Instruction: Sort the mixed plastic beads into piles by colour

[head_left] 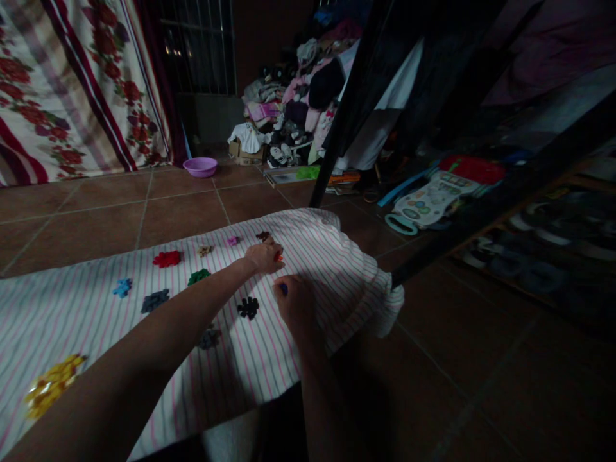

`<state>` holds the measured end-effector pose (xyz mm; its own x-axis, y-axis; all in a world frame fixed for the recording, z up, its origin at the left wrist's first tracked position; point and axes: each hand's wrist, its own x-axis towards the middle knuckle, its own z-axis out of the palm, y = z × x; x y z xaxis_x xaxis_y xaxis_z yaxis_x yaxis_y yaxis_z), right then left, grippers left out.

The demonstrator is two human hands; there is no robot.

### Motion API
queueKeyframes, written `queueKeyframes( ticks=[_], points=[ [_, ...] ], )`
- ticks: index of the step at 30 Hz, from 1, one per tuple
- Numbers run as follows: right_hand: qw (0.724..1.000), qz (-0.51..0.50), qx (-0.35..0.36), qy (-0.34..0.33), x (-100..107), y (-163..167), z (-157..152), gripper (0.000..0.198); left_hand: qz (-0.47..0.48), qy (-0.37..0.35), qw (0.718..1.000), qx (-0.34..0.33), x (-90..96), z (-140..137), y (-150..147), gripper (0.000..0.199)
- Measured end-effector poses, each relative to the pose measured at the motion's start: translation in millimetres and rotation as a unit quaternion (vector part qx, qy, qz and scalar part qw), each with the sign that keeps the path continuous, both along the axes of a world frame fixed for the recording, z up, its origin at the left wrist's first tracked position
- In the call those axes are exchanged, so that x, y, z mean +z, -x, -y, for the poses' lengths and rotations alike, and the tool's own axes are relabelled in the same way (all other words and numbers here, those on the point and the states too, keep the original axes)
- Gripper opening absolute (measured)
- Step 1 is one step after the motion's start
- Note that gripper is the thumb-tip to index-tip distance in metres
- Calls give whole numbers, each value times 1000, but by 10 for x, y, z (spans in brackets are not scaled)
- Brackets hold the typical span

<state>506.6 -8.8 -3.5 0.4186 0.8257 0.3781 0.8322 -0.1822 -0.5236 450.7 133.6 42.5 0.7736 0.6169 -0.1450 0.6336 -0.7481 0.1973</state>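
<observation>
My left hand is over the striped cloth, its fingers closed on small orange pieces that show at the fingertips. Closer to me, my right hand is curled in a fist, and a small dark blue piece shows between its thumb and fingers. Just left of that fist lies a pile of black pieces. Beyond my left hand are small brown pieces, with pink pieces to their left. My left forearm passes close to green pieces and grey pieces.
Toward the left of the cloth lie red, tan, light blue, slate and yellow piles. A dark slanted pole stands behind the cloth. On the tiled floor are a purple basin and a toy walker.
</observation>
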Motion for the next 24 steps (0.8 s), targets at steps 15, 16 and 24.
queueKeyframes(
  ticks=[15, 16, 24],
  points=[
    [999, 14, -11, -35, 52, -27, -46, 22, 12, -17, 1000, 10, 26, 83, 22, 43],
    [999, 7, -14, -41, 61, -26, -51, 22, 20, -11, 1000, 16, 46, 88, 25, 44],
    [996, -55, -21, -61, 216, 132, -148, 28, 136, -14, 986, 97, 325, -21, 425, 31]
  ],
)
